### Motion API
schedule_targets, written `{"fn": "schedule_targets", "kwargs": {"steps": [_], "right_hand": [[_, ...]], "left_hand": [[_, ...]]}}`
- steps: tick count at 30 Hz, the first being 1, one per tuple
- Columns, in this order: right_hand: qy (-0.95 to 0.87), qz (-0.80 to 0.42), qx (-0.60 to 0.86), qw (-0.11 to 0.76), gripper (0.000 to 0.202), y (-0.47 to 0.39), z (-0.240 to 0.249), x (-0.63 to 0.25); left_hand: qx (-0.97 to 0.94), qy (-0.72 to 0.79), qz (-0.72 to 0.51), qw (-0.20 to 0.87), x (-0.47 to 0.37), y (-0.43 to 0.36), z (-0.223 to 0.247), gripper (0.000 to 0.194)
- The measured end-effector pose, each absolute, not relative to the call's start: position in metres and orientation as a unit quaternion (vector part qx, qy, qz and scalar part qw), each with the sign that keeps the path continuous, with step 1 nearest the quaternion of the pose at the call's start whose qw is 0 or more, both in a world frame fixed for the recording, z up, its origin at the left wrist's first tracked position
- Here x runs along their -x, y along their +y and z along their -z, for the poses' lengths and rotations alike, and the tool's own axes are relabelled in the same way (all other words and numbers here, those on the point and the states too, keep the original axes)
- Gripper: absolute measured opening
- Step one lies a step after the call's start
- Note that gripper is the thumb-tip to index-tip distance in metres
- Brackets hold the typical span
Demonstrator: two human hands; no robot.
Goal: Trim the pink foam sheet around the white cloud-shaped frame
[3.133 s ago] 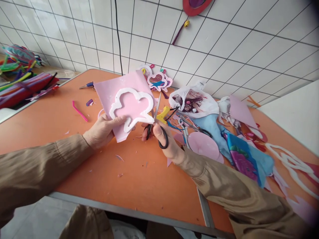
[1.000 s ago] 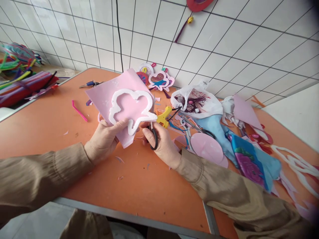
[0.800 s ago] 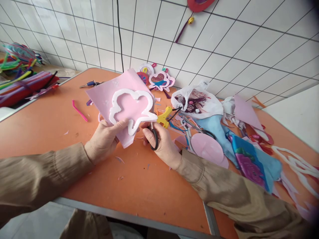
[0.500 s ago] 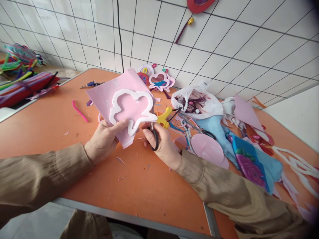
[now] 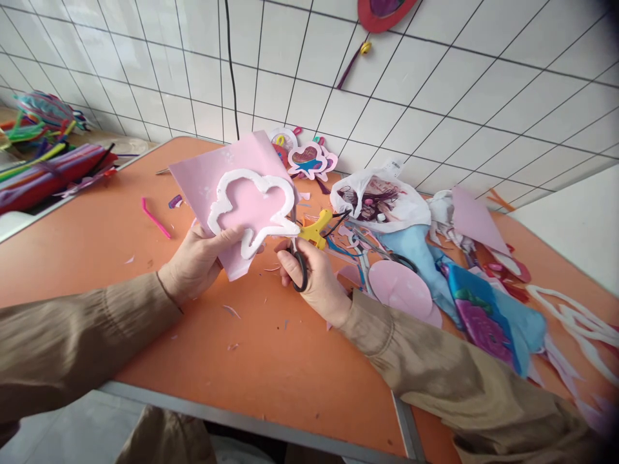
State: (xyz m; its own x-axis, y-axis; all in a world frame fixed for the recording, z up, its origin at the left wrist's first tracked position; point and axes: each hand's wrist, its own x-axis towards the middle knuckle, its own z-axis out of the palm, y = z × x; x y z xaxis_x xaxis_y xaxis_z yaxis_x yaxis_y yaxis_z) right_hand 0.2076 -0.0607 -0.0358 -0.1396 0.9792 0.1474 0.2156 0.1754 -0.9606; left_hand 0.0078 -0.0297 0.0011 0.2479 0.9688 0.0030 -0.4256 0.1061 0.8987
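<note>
Over the orange tabletop [image 5: 290,361], left fingers [image 5: 226,239] are pinching pink sheet [image 5: 203,171] and white border [image 5: 221,205]; right fingers [image 5: 290,263] are curling around scissors [image 5: 304,270], ideally following the border closely.

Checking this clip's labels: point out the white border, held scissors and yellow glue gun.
White border [image 5: 265,185], head view: dip along its top.
Held scissors [image 5: 304,267], head view: black handle loop.
Yellow glue gun [image 5: 315,231], head view: main body.

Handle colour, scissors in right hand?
Black handle; shows best in the head view.
</note>
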Motion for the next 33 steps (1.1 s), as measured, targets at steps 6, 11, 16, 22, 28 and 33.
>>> {"fn": "schedule_targets", "kwargs": {"steps": [6, 11, 16, 22, 28, 33], "right_hand": [[-0.631, -0.418, 0.478, 0.446, 0.039, -0.060, 0.038, -0.210], [-0.627, -0.428, 0.474, 0.446, 0.044, -0.062, 0.036, -0.210], [-0.605, -0.459, 0.476, 0.443, 0.050, -0.063, 0.031, -0.207], [-0.602, -0.483, 0.463, 0.435, 0.051, -0.065, 0.027, -0.207], [-0.594, -0.528, 0.436, 0.422, 0.064, -0.065, 0.027, -0.209], [-0.600, -0.532, 0.417, 0.428, 0.068, -0.065, 0.027, -0.212]], "left_hand": [[-0.417, 0.337, -0.512, 0.672, -0.002, -0.023, -0.003, 0.037], [-0.436, 0.337, -0.494, 0.672, 0.004, -0.017, -0.001, 0.035], [-0.450, 0.330, -0.487, 0.672, 0.009, -0.011, -0.002, 0.029], [-0.462, 0.322, -0.475, 0.677, 0.017, 0.001, 0.000, 0.033], [-0.440, 0.311, -0.502, 0.676, 0.020, 0.006, 0.000, 0.033], [-0.453, 0.312, -0.497, 0.671, 0.021, 0.005, 0.001, 0.028]]}}
